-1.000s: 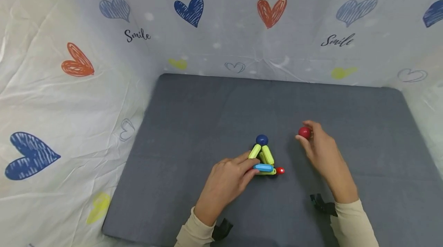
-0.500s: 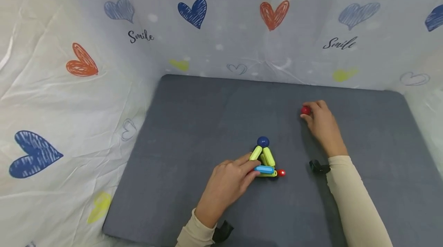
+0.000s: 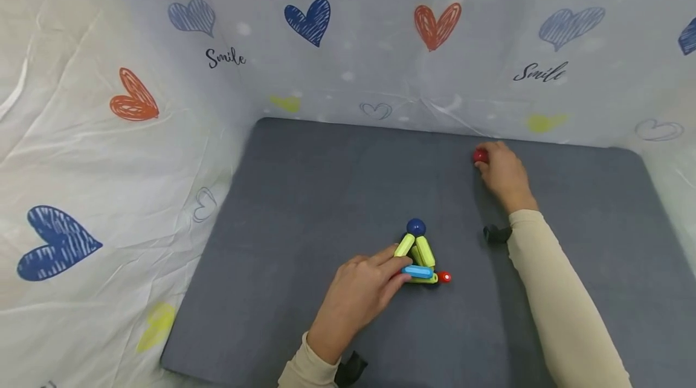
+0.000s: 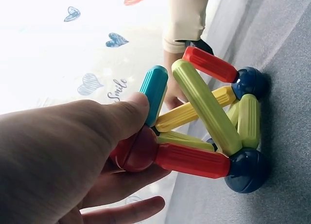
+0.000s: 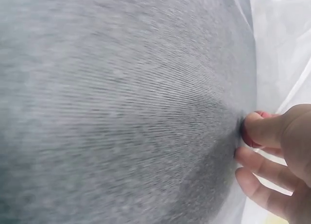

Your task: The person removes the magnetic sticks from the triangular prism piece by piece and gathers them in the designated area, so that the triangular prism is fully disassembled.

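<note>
A small frame of magnetic building sticks and balls stands on the grey mat [image 3: 321, 206]. Its yellow-green sticks [image 3: 425, 251] lean up to a dark blue ball [image 3: 416, 227]. My left hand [image 3: 359, 294] pinches a red ball [image 4: 140, 148] at one corner, where a red stick [image 4: 192, 160] and a blue stick [image 4: 154, 95] meet. Another red stick [image 4: 210, 64] sticks out from a dark blue ball [image 4: 250, 83]. Far back on the mat, my right hand [image 3: 507, 175] holds a loose red ball [image 3: 480, 156] between thumb and fingers. Its fingers partly hide that ball in the right wrist view.
A white cloth [image 3: 375, 43] printed with hearts and "Smile" rises behind the mat's back edge and along its left side. Dark straps [image 3: 497, 234] hang at both wrists.
My right hand has carried the red ball away from me, from beside the frame toward the mat's back edge. The left hand keeps its hold on the frame, almost still.
</note>
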`<state>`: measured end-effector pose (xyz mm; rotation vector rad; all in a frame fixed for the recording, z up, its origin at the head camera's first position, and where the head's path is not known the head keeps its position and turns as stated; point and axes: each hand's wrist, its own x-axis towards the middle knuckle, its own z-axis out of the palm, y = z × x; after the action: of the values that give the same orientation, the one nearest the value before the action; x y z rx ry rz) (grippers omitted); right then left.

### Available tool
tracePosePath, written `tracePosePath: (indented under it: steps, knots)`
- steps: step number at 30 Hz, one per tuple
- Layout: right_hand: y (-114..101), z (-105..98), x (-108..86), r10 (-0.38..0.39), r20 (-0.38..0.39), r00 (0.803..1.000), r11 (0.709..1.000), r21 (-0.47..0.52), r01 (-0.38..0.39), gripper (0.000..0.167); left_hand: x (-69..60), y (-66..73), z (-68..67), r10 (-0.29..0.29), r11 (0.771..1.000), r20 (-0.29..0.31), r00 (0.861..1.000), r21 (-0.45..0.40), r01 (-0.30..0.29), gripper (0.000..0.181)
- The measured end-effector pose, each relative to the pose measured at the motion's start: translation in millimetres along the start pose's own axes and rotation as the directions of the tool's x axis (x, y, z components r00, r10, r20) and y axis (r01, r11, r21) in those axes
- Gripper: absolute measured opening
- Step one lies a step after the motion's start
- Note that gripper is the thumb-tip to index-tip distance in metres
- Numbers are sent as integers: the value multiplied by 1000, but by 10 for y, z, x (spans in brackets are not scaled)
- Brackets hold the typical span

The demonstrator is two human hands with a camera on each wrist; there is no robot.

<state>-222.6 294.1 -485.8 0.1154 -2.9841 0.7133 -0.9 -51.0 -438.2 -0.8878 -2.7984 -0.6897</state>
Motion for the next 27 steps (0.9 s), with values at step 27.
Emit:
tracePosePath:
  steps: [27]
  knots:
    - [-1343,-440,-1446,-103,89,991,976,200,84,52,15,-8,36,-5,1000,-15,1000,-12,5,31]
